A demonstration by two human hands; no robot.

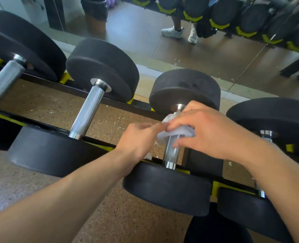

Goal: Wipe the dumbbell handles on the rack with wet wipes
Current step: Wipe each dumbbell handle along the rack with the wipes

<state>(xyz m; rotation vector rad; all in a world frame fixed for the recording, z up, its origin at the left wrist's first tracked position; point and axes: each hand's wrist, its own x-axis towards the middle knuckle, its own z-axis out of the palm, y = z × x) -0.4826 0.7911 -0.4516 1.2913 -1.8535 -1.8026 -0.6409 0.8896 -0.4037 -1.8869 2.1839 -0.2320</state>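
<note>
Four black round-headed dumbbells lie side by side across a black rack [113,102] with yellow cradle pads, handles running from the near rail to the far rail.

Head view, item by item:

- Leftmost dumbbell [3,81], at the rack's left end: steel handle only partly in frame, far head large and black.
- Second dumbbell [87,111]: knurled steel handle fully bare, untouched, near head resting on the near rail.
- Third dumbbell [173,148], right of the rack's middle: the one under the hands. White wet wipe [175,131] wrapped round the upper part of its handle, near the far head; lower part of the handle bare and shiny.
- Right hand [210,130]: fingers curled over the wipe and handle from the right, thumb below against the steel, clamped on wipe and bar together.
- Left hand [141,139]: fingertips pinching the wipe's left edge, meeting the right hand's fingertips. A small white scrap shows beneath this wrist; what it is cannot be told.
- Fourth dumbbell [271,141], at the rack's right end: handle mostly hidden behind the right forearm.
- Speckled brown rubber floor [40,109] visible below, between the rails.
- Wall mirror [162,44] behind the rack: reflects more dumbbells, a person's legs and white trainers.
</note>
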